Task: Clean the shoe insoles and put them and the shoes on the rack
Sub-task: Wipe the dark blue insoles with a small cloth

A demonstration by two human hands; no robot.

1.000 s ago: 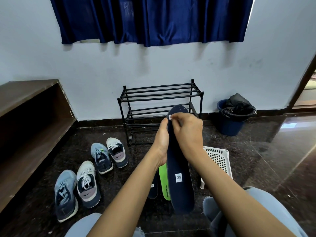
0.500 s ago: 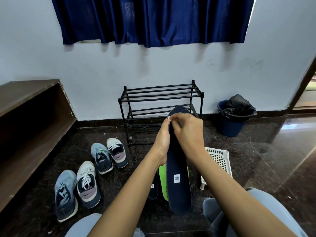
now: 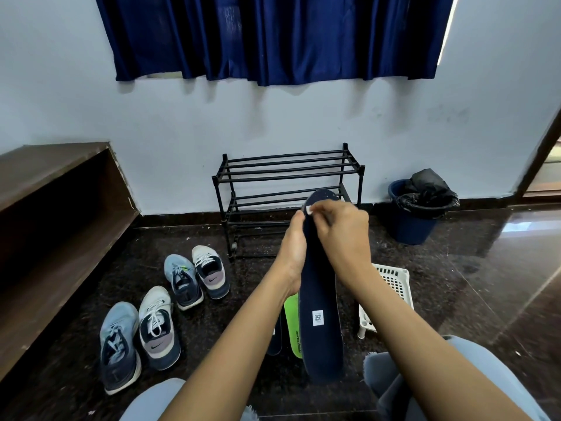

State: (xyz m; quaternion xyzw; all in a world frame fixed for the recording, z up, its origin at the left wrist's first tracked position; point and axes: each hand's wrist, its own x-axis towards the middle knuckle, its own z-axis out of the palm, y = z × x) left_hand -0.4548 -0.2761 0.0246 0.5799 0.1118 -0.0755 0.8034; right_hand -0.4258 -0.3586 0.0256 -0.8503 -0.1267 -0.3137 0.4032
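Navy insole (image 3: 318,299): held upright, near of the rack (image 3: 288,183).
Left hand (image 3: 293,253): fingers curl round its left edge.
Right hand (image 3: 343,238): pinches white scrap (image 3: 309,209) at toe.
Change: scrap barely shifted; cleaning unfinished.

navy insole (image 3: 318,299) upright, wipe (image 3: 309,209) at toe | shoes (image 3: 156,329) on floor | rack (image 3: 288,161) behind

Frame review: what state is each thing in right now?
Navy insole, held off the floor by the left hand.
White scrap, pinched by the right hand against the insole's toe end.
Green insole, lying on the floor.
Rack, standing by the wall.
Shoes, four on the floor, off the rack.
Bin, open, lined with a black bag.
Curtain, drawn shut.
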